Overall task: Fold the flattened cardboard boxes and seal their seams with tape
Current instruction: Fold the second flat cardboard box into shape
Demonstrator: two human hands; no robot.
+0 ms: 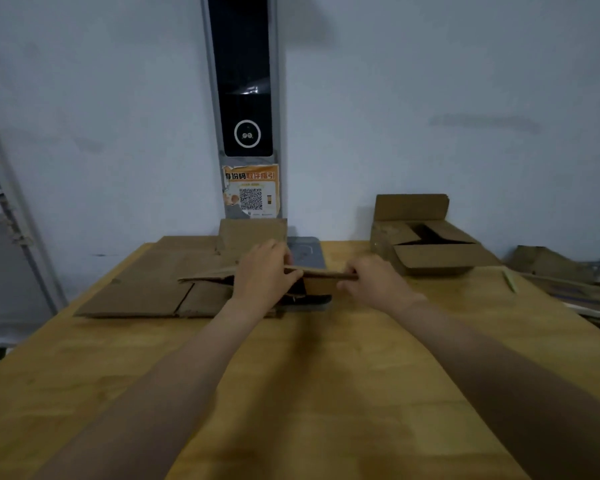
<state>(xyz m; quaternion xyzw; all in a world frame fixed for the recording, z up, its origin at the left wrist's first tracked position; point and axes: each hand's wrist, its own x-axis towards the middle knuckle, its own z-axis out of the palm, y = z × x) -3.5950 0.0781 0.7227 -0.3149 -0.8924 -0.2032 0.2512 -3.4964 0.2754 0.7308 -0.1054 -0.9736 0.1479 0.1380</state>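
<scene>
Two bare arms reach out over the wide yellow wooden table [326, 393], and the near part of it has nothing on it, so there is room to work. Both hands meet at the far middle, on 1 flat brown cardboard box [208, 273] that is lifted a little off a pile of flat brown cardboard sheets [136, 289].

The left hand [262, 275] is closed around the top edge of the box, fingers over the far side and thumb on the near side. The right hand [371, 282] pinches the same edge just to the right. I think the 2 hands hold it this way to pull the sides apart, because a dark gap shows under the raised edge. The box is only starting to open.

Under the box lies a flat grey tray [305, 252], the base of a tall grey post with a black screen [243, 98] against the wall.

At the far right sits a brown cardboard box with open flaps [426, 251], likely put aside so it is out of the way. More brown cardboard scraps [561, 275] lie past the right edge. I cannot see any tape.
</scene>
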